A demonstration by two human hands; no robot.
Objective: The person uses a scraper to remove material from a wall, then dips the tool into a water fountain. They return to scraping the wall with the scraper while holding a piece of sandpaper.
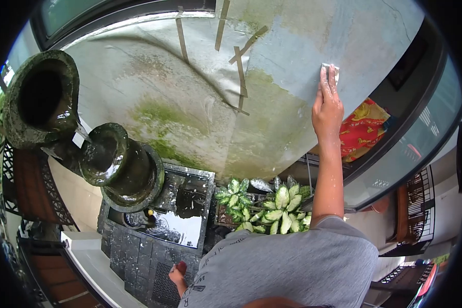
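My right hand (328, 108) is raised high against the wall (292, 46). Its fingers press a small pale scraper or pad (336, 73) flat on the grey-blue surface. White specks dot the hand and forearm. Low at my left side, my left hand (178, 272) has its fingers curled; what it holds, if anything, is too small to make out. To the left of the right hand, brown tape strips (241, 72) hold a wrinkled sheet (200, 46) on the wall, with green stains below it.
A stone jar fountain (131, 169) pours at the left above a small pond (177, 228). Leafy plants (280, 205) grow at the wall's foot. Red patterned cloth (364, 128) shows through the opening at right, beside a glass pane (405, 149).
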